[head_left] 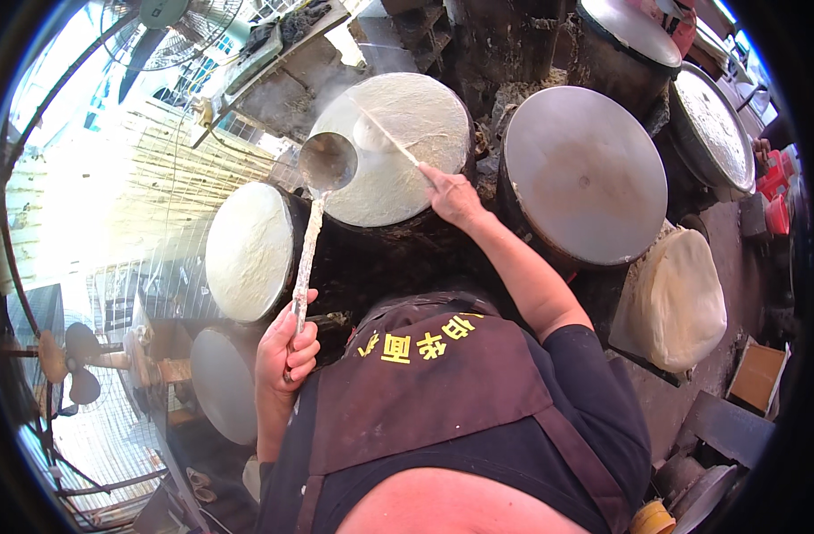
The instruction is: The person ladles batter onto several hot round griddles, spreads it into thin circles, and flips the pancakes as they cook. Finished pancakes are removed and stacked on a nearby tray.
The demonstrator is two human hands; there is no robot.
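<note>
My left hand (287, 351) is closed around the long, batter-crusted handle of a ladle (328, 161). The ladle's round bowl hangs over the left edge of a round griddle (468, 169) at the back. A thin layer of pale batter (425, 116) covers that griddle. In my right hand (456, 198), at the griddle's right edge, a thin light stick (391, 140) reaches across the batter. Beside the stick's far part lies a rounder, whiter patch, whose nature I cannot make out. To the left, another round griddle (251, 252) bears a pale, bumpy batter layer.
A bare grey round griddle (587, 178) stands at the right, with more round pans behind it. A pile of pale thin sheets (678, 303) sits at the right. Another grey disc (223, 384) is at the lower left. Fans (82, 360) and a wire grid line the left side.
</note>
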